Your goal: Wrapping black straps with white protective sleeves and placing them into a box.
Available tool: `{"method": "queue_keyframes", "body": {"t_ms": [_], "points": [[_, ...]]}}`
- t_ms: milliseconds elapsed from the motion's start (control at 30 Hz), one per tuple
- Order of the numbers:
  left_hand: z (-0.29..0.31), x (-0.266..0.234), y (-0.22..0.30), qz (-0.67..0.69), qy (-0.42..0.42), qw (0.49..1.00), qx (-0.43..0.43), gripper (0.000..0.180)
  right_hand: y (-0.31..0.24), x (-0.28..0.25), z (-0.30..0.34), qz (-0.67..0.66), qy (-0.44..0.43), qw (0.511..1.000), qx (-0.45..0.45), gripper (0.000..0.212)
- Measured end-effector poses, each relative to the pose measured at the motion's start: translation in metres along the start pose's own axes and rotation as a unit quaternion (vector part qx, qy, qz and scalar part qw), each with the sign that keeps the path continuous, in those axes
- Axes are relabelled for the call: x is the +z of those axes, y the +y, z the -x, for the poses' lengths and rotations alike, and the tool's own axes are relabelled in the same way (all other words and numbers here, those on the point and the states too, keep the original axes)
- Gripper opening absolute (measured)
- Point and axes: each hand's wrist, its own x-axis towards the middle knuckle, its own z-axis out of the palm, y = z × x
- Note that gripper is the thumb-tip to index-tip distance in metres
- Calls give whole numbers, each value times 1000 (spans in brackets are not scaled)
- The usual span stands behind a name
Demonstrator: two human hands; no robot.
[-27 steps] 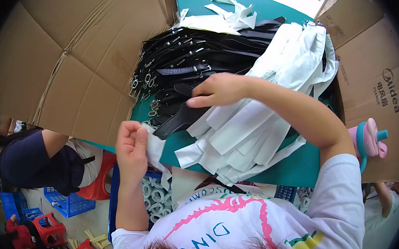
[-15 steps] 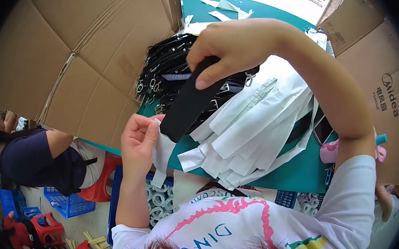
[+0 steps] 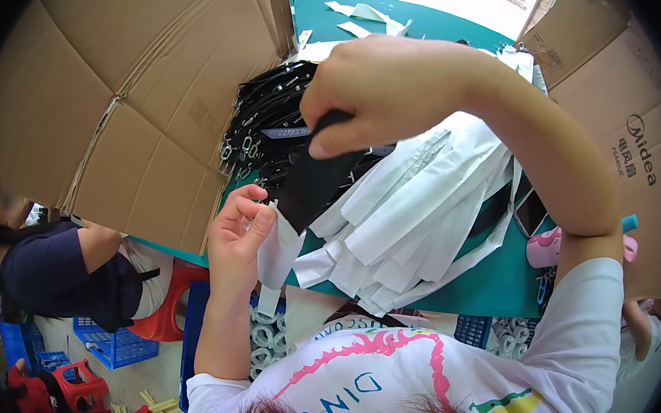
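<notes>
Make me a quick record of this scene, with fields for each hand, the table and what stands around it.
Left hand: pinching a thin white flat strip
Right hand: gripping a broad black flat strap
Contact: the strap's lower end meets the strip; whether it sits inside is unclear
Table: green-topped
Piles: black straps with silvery metal fittings, left; long white flat strips, right
Right edge: pink drinking bottle, partly behind the forearm
Left side: tall brown cardboard panel
</notes>
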Motion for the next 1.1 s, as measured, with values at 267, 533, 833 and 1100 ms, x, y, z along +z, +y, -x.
{"method": "queue_keyframes", "body": {"t_ms": [267, 533, 833, 1100], "points": [[-10, 19, 5, 52, -57, 997, 16, 11, -8, 30, -19, 19, -110, 989, -95, 34], [-4, 14, 7, -65, 66, 994, 53, 9, 59, 76, -18, -206, -139, 968, 20, 53], [6, -21, -4, -71, 10, 997, -25, 7, 112, 27, 26, -301, -142, 937, 107, 21], [-14, -5, 23, 52, -20, 998, 20, 12, -1, -47, -7, 69, -86, 994, 3, 30]]}}
